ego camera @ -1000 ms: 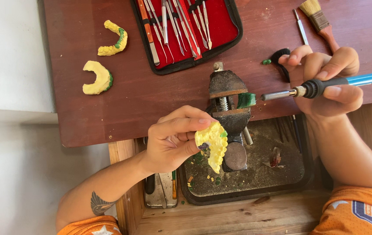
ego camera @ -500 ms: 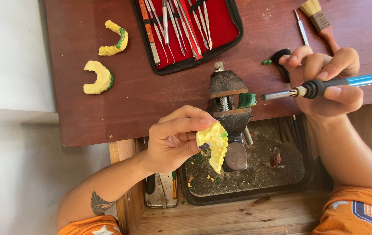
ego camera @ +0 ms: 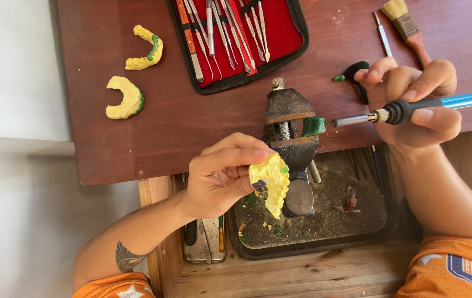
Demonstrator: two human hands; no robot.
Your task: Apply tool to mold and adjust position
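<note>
1. One brown table (ego camera: 191,132), cut off above.
2. One red tool case (ego camera: 280,38), top cut off.
3. One vise (ego camera: 291,127).
4. Right hand (ego camera: 412,102) grips one blue-handled heated tool (ego camera: 412,109).
5. Left hand (ego camera: 219,174) pinches one yellow dental cast (ego camera: 272,179) before the vise; two more casts (ego camera: 136,72) lie far left.

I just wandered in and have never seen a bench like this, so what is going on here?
A person sits at a dark red table. Their left hand pinches a yellow dental cast near a small bench vise. Their right hand holds a blue-handled heated tool, its metal tip pointing toward a green lump in the vise. Two more yellow arch casts lie on the table at far left, beside an open red case of metal instruments. A paintbrush rests at top right.
</note>
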